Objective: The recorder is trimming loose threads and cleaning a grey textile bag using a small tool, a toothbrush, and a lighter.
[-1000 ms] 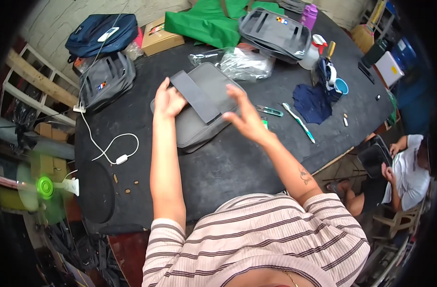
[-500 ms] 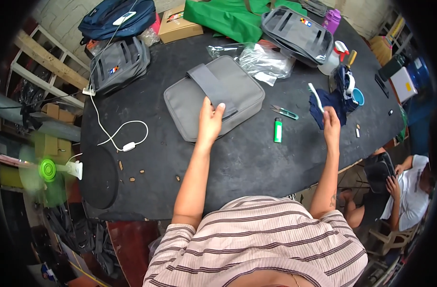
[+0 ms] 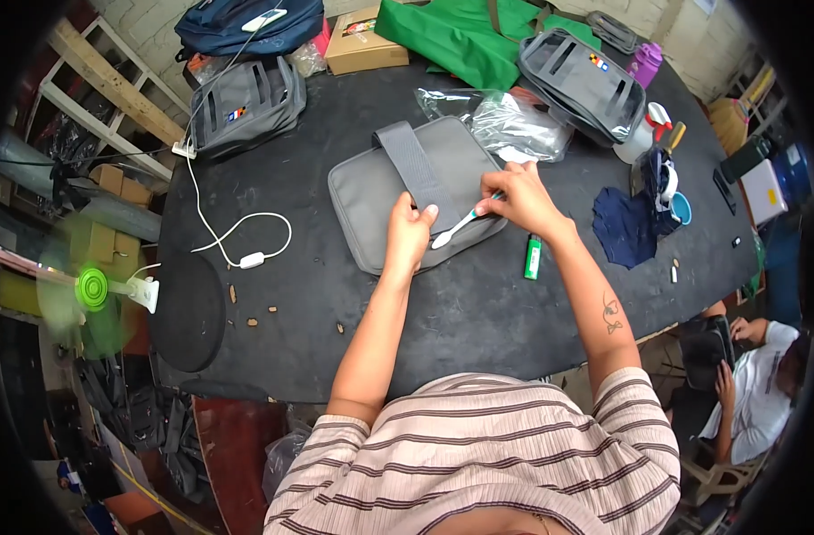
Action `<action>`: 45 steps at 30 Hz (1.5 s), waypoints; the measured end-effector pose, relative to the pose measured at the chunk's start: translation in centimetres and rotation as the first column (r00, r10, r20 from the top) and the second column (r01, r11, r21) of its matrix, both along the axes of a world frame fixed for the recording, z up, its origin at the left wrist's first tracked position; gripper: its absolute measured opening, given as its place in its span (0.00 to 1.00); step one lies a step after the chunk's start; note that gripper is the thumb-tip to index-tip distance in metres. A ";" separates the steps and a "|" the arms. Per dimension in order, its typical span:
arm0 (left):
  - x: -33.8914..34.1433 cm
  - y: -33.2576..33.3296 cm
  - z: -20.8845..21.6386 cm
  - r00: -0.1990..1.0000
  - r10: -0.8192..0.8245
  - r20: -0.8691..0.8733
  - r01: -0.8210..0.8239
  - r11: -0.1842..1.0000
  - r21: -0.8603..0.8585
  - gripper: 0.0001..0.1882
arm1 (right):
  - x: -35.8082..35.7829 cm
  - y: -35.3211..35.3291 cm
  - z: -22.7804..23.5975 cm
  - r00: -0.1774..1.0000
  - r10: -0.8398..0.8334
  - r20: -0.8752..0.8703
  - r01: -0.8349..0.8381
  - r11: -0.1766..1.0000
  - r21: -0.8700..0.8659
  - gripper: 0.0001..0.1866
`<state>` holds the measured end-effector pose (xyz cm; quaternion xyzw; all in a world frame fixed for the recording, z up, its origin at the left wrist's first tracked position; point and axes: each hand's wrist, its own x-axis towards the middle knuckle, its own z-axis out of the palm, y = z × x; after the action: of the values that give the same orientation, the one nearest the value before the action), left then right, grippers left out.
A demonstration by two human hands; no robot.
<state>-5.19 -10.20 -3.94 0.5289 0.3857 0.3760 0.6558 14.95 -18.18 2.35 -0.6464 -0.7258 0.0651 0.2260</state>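
A soft grey fabric case [image 3: 358, 205] lies flat on the black table in front of me, with a wide grey strap [image 3: 411, 160] across its top. My left hand [image 3: 409, 234] is closed on the strap's near end, thumb on top, by the case's front edge. In my right hand [image 3: 525, 201] is a white and blue toothbrush [image 3: 467, 222], pinched by its handle. Its bristle end is at the case's near right part, beside my left thumb; whether the bristles touch the fabric I cannot tell. A green lighter [image 3: 533, 259] lies under my right wrist.
Clear plastic bags [image 3: 518, 125] lie behind the case. At the right are a navy cloth [image 3: 623, 227] and a spray bottle [image 3: 639, 138]. Grey bags [image 3: 246, 107] and a green bag [image 3: 452, 40] stand at the back. A white cable [image 3: 213, 236] and a spinning fan [image 3: 92, 287] are left.
My right hand has brought the toothbrush leftward from beside the navy cloth to the case. The thread snips are now out of sight behind that hand. My left hand keeps its grip on the strap.
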 end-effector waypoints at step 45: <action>-4.2 -1.5 2.9 0.957 0.025 0.288 -0.012 0.999 -0.047 0.21 | 21.3 -23.4 8.6 -0.022 -0.941 0.339 0.918 0.115 0.380 0.10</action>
<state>-9.35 -11.73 -0.99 0.4500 0.2991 0.4464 0.7133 36.30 -41.54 10.97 -0.9465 -0.1385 -0.2904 0.0244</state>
